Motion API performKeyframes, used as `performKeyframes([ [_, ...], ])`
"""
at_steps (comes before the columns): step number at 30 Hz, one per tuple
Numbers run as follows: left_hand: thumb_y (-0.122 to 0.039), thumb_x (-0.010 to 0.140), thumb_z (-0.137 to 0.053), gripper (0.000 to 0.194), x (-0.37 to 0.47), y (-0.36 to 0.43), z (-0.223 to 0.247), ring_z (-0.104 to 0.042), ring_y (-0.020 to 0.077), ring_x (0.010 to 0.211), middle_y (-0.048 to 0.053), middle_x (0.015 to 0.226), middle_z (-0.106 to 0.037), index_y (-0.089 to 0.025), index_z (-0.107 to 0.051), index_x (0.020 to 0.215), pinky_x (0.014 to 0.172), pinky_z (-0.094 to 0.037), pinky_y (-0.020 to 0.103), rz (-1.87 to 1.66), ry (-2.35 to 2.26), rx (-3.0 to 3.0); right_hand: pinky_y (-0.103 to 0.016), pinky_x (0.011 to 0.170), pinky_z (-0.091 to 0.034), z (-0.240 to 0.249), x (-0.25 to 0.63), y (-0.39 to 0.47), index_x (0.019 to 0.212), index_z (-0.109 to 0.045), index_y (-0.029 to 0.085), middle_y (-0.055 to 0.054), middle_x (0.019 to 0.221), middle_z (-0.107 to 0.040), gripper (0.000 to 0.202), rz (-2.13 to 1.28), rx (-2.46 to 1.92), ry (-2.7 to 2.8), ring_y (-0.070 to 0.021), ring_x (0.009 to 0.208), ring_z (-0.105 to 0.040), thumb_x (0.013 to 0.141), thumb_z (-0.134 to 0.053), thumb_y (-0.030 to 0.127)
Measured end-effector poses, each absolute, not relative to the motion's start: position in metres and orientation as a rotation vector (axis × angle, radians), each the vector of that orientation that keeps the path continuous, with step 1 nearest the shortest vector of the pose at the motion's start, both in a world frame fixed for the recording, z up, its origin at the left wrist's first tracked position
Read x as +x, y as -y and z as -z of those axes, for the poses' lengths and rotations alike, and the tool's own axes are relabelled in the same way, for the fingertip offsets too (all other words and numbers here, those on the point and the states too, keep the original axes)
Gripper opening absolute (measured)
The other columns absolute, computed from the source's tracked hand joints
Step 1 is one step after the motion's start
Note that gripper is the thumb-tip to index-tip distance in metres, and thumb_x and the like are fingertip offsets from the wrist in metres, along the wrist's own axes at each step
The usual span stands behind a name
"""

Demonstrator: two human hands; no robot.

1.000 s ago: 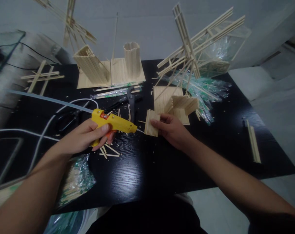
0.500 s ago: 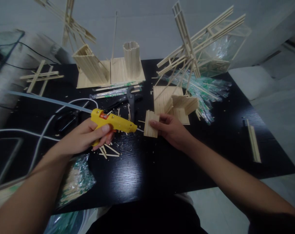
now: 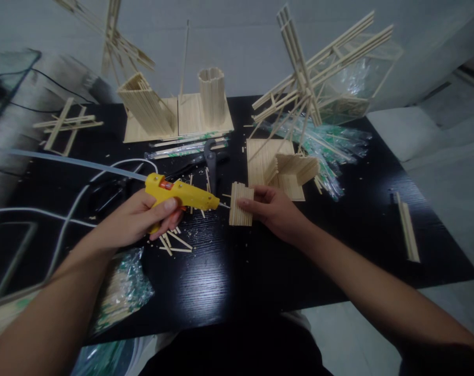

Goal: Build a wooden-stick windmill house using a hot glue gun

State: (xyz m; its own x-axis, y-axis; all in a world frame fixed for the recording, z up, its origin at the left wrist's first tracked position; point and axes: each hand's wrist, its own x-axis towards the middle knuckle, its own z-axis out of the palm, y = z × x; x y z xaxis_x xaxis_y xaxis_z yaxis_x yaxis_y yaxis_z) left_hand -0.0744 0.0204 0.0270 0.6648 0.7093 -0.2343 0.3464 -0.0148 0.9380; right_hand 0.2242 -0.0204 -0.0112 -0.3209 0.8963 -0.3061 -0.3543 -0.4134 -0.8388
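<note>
**Glue gun (image 3: 182, 195) nozzle at L edge of stick panel (image 3: 241, 209)**

Nearest: clear bag (image 3: 129, 284) of sticks by L forearm. L hand (image 3: 152, 214) fingers wrapped round gun grip. R hand (image 3: 272, 211) pinches panel, thumb on top, above blk table (image 3: 284, 277), approx. mid. Cut sticks (image 3: 181, 241) nr gun. Beyond: dk pliers (image 3: 212, 172), stick base (image 3: 256, 159) w/ low walls (image 3: 299, 166). Farther: hollow stick tower (image 3: 213, 102).
</note>
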Motion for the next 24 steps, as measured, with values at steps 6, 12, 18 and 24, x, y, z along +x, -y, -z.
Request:
performKeyframes([
  [6,-0.063,0.102,-0.048,0.057,-0.0744,-0.0207,-0.0259,-0.048,0.0127,0.043,0.002,0.051,-0.057,-0.022,-0.065,0.067,0.047,-0.039,0.029,-0.376,-0.890,1.625,-0.032,0.087,-0.063,0.0153,0.2253,0.0212,0.097,-0.080,0.024,-0.002,0.100,-0.083,0.031,-1.855,-1.011,0.869,-0.0174,0.088,-0.079,0.073,-0.094,0.038],
  [12,-0.064,0.103,-0.046,0.061,-0.0729,-0.0197,-0.0273,-0.047,0.0103,0.043,0.000,0.050,-0.056,-0.019,-0.062,0.066,0.047,-0.037,0.028,-0.417,-0.869,1.660,-0.025,0.084,-0.061,0.0140,0.2255,0.0225,0.096,-0.081,0.025,0.000,0.098,-0.083,0.029,-1.864,-1.003,0.894,-0.0134,0.087,-0.077,0.073,-0.094,0.038],
  [18,-0.062,0.106,-0.043,0.062,-0.0733,-0.0209,-0.0294,-0.048,0.0093,0.045,-0.001,0.048,-0.055,-0.018,-0.059,0.065,0.051,-0.039,0.027,-0.430,-0.881,1.706,-0.026,0.083,-0.061,0.0128,0.2248,0.0223,0.092,-0.081,0.024,0.000,0.095,-0.083,0.026,-1.884,-0.980,0.901,-0.0130,0.084,-0.076,0.072,-0.095,0.035],
  [24,-0.061,0.106,-0.042,0.062,-0.0732,-0.0224,-0.0271,-0.047,0.0083,0.043,-0.002,0.048,-0.055,-0.019,-0.059,0.065,0.048,-0.037,0.025,-0.469,-0.856,1.714,-0.028,0.081,-0.061,0.0132,0.2240,0.0223,0.095,-0.080,0.022,-0.001,0.094,-0.083,0.031,-1.900,-0.980,0.920,-0.0140,0.082,-0.076,0.071,-0.095,0.036],
])
